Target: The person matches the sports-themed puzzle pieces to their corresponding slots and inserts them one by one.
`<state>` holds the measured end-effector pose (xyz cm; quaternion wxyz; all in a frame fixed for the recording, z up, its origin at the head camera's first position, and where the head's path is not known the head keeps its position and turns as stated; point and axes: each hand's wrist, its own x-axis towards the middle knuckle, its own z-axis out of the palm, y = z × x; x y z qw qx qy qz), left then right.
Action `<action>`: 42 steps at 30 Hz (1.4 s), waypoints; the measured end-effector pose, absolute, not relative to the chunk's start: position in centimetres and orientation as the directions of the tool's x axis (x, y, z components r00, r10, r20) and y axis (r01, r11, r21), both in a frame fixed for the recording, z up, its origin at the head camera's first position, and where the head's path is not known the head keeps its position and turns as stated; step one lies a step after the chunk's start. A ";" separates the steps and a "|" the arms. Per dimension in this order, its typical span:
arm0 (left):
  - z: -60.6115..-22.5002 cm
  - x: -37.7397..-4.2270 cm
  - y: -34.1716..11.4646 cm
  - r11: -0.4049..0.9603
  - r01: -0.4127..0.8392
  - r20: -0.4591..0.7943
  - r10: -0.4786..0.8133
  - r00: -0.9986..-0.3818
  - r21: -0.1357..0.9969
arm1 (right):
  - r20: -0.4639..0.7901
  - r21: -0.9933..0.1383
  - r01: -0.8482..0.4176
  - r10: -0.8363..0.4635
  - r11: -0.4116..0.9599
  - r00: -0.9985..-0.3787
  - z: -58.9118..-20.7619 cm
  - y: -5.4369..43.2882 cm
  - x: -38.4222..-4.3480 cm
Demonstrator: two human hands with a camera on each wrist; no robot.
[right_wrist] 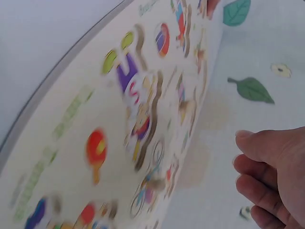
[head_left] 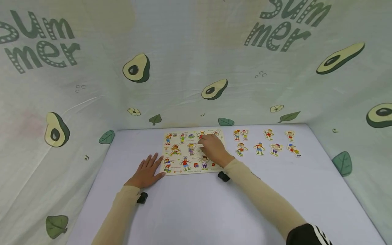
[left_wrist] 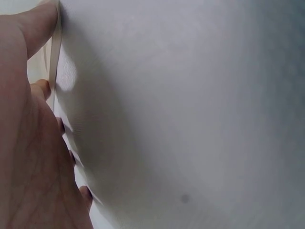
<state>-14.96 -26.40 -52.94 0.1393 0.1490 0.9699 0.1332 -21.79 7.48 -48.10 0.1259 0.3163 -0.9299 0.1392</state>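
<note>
A cream puzzle board (head_left: pixel 179 172) printed with cartoon children in sports poses lies near the back of the table. My left hand (head_left: pixel 146 172) rests with spread fingers at its left edge; in the left wrist view the thumb (left_wrist: pixel 40 26) is against the board's side. Over the board's right half is my right hand (head_left: pixel 212 148), its fingers bent loosely. The right wrist view shows nothing between the thumb and fingers of this hand (right_wrist: pixel 276 171). A figure in purple and white (right_wrist: pixel 135 95) sits in the board, and the right hand hides part of the back right figures.
Right of the board lie several loose figure pieces in two rows, including a blue-trousered one (head_left: pixel 259 148) and a yellow-and-blue one (head_left: pixel 294 150). A patterned cloth wall (head_left: pixel 174 102) borders the white table (head_left: pixel 196 211) at the back and sides.
</note>
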 end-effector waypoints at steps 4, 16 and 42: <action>-52.5 -15.0 -26.2 0.926 0.237 -0.254 0.315 -0.915 0.294 | 0.334 -0.200 -0.586 -0.508 0.785 -0.794 -48.1 10.1 -21.5; -51.6 -14.8 -26.0 0.926 0.225 -0.280 0.313 -0.908 0.304 | 0.324 -0.251 -0.457 -0.371 0.853 -0.870 -49.0 17.3 -20.3; -51.9 -15.2 -26.1 0.921 0.255 -0.274 0.337 -0.901 0.295 | 0.240 -0.251 -0.356 -0.298 0.900 -0.924 -51.6 23.5 -20.4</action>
